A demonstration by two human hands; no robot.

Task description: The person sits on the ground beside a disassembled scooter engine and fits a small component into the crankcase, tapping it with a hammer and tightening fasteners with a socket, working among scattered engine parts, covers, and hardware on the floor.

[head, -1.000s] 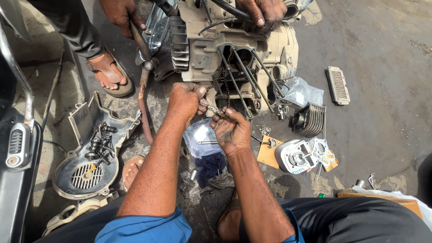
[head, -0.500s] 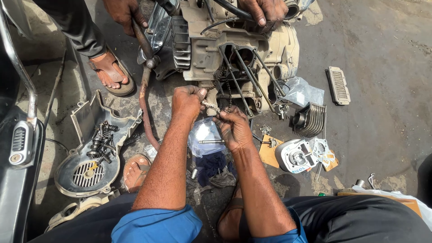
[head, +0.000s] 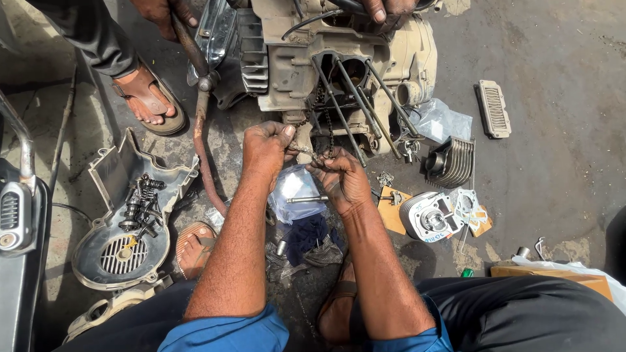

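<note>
My left hand and my right hand meet just below a dismantled engine block that lies on the ground with long studs sticking out. Both pinch a thin timing chain that hangs from the engine's opening. Under my hands lies a clear plastic bag with a steel bolt on it. Another person's hands hold the engine at the top.
A grey engine cover with small parts in it lies at the left. A finned cylinder and a second finned part lie at the right, with gaskets beside them. A bystander's sandalled foot stands at the upper left, near a rusty lever.
My hands have stayed together at the chain, the fingers shifting slightly. The view has tilted a little, so the engine sits higher in the picture.
</note>
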